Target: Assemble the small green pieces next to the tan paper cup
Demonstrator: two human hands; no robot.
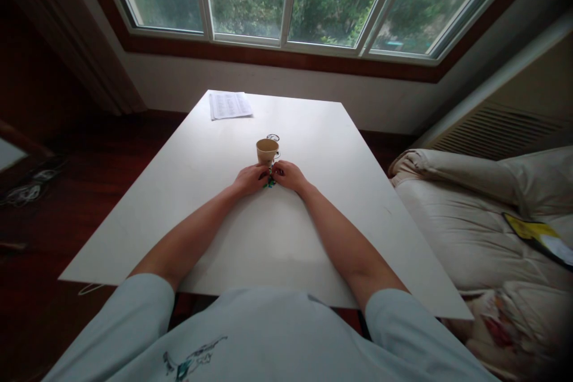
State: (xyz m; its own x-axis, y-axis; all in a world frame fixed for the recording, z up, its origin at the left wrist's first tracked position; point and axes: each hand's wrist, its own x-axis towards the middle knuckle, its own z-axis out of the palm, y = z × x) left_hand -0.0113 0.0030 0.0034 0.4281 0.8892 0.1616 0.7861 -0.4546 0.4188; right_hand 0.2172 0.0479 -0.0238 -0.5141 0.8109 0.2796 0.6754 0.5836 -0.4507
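A tan cup (265, 156) with a handle on its right stands upright on the white table. Just on the near side of it, my left hand (251, 180) and my right hand (287, 175) face each other, nearly touching. Both have curled fingers with the tips brought together. Between and below the fingertips lie small green and blue pieces (270, 182), too small to name. What the fingers pinch, if anything, is hidden. A thin dark loop (273, 136) shows behind the cup.
Printed papers (230, 105) lie at the far left of the white table (286, 250). To the right stands a cream sofa (461, 215) with a yellow and black item (537, 236) on it. Cables (27, 192) lie on the floor at left. Windows are beyond the table.
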